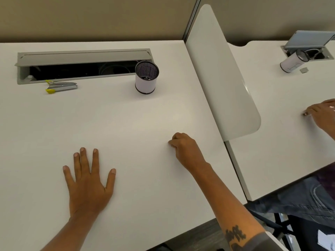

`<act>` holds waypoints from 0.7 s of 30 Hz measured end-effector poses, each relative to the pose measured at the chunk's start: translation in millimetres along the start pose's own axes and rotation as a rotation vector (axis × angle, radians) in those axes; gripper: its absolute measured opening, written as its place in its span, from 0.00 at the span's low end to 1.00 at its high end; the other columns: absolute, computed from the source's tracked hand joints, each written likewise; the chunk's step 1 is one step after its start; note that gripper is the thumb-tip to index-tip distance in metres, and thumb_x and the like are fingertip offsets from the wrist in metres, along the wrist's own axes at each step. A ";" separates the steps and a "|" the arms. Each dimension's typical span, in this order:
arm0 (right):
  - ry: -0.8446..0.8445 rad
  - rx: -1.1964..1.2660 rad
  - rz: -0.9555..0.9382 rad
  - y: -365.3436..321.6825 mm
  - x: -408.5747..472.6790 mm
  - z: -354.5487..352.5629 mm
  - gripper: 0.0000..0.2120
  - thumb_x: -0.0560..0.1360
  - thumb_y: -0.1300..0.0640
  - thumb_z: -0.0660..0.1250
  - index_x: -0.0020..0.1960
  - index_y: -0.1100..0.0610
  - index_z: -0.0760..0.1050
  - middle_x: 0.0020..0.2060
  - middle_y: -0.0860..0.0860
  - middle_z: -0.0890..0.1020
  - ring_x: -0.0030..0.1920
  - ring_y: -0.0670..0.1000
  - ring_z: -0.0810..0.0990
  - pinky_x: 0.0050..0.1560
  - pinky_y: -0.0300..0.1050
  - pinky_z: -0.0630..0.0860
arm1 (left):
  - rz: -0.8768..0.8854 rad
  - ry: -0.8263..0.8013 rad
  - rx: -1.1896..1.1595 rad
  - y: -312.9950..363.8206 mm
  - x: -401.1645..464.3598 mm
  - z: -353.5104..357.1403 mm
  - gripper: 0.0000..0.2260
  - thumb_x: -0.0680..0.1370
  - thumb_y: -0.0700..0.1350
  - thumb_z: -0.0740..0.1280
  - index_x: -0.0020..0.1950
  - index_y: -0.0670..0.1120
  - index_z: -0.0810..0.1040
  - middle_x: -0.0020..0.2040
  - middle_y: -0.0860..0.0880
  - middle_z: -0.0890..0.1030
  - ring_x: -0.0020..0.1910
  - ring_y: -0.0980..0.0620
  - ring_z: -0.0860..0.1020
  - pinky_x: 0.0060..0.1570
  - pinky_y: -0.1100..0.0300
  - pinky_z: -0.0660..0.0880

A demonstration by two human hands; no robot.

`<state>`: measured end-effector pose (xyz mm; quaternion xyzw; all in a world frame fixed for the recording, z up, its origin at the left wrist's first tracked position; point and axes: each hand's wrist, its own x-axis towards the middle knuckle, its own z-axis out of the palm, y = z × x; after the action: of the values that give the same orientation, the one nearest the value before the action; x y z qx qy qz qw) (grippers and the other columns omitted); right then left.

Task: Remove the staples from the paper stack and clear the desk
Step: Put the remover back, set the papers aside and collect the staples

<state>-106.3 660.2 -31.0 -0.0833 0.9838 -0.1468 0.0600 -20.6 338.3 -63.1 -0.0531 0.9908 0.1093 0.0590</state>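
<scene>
My left hand (pixel 88 180) lies flat on the white desk (pixel 126 120), palm down, fingers spread and straight. My right hand (pixel 186 149) rests on the desk to its right with the fingers curled under; whether it holds anything is hidden. A metal staple remover with yellow tips (pixel 60 86) lies at the far left of the desk, just in front of the cable tray. No paper stack is in view.
A mesh pen cup (pixel 146 77) stands at the back middle. An open grey cable tray (pixel 83 66) is sunk into the desk's rear. A white divider panel (pixel 224 78) separates a neighbouring desk, where another person's hand (pixel 320 113) and a tipped cup (pixel 292 61) are.
</scene>
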 end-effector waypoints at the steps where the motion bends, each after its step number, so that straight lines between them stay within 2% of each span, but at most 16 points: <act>1: -0.017 -0.039 0.001 -0.4 1.3 1.2 0.13 0.70 0.76 0.68 0.46 0.62 0.84 0.39 0.53 0.78 0.41 0.57 0.76 0.35 0.53 0.79 | 0.001 0.001 0.000 -0.1 -0.2 -0.1 0.38 0.81 0.65 0.49 0.86 0.48 0.48 0.86 0.41 0.47 0.86 0.41 0.46 0.81 0.33 0.46; 4: -0.059 -0.127 -0.005 -5.1 3.9 -0.6 0.13 0.64 0.78 0.65 0.41 0.64 0.80 0.36 0.53 0.75 0.38 0.57 0.73 0.31 0.53 0.76 | -0.003 0.000 -0.005 -0.3 -0.5 -0.4 0.38 0.81 0.65 0.49 0.86 0.48 0.48 0.86 0.41 0.46 0.86 0.41 0.46 0.81 0.33 0.45; 7: -0.045 -0.155 -0.033 -11.6 2.9 -4.1 0.14 0.58 0.81 0.63 0.35 0.64 0.73 0.33 0.53 0.68 0.34 0.56 0.67 0.26 0.49 0.69 | -0.006 -0.001 -0.006 -0.5 0.2 0.2 0.38 0.81 0.65 0.49 0.86 0.48 0.48 0.87 0.42 0.46 0.86 0.41 0.46 0.81 0.33 0.46; 13: 0.042 -0.147 -0.056 -20.0 -2.3 0.0 0.18 0.55 0.82 0.62 0.34 0.62 0.71 0.33 0.56 0.72 0.35 0.53 0.64 0.27 0.47 0.62 | -0.004 -0.001 0.003 -1.4 -0.2 0.3 0.38 0.81 0.65 0.49 0.86 0.48 0.47 0.86 0.41 0.46 0.86 0.41 0.46 0.81 0.33 0.46; 16: 0.052 -0.182 -0.076 -19.0 -4.7 3.3 0.19 0.56 0.82 0.62 0.37 0.61 0.72 0.34 0.56 0.74 0.35 0.54 0.69 0.29 0.47 0.64 | -0.005 -0.002 -0.002 -1.7 0.1 0.4 0.38 0.81 0.65 0.49 0.86 0.48 0.47 0.86 0.41 0.46 0.86 0.41 0.46 0.81 0.33 0.46; 21: 0.069 -0.239 -0.113 -10.3 -2.8 8.9 0.19 0.61 0.82 0.58 0.44 0.64 0.75 0.38 0.58 0.75 0.38 0.57 0.72 0.36 0.53 0.74 | -0.006 -0.006 0.012 -2.0 0.9 1.2 0.38 0.81 0.65 0.49 0.86 0.48 0.47 0.87 0.42 0.45 0.86 0.41 0.45 0.81 0.33 0.47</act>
<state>-100.8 648.5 -36.2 -0.1403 0.9895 -0.0346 0.0076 -21.1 336.6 -64.8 -0.0553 0.9911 0.1033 0.0628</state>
